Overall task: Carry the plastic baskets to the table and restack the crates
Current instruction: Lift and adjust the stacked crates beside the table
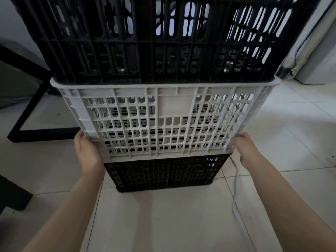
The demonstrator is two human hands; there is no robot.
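Three slotted plastic crates stand stacked on the tiled floor. A large black crate (163, 39) is on top, a white crate (160, 122) sits in the middle, and a smaller-looking black crate (163, 171) is at the bottom. My left hand (88, 153) grips the lower left corner of the white crate, with the fingers hidden behind its side. My right hand (243, 146) grips the lower right corner of the same crate, its fingertips curled round the edge.
A black table frame (31, 113) stands to the left, with another dark leg (12, 193) nearer me. A white cord (236, 188) trails on the floor under my right wrist. A wall and cables are at the right. Pale floor tiles (163, 224) lie in front.
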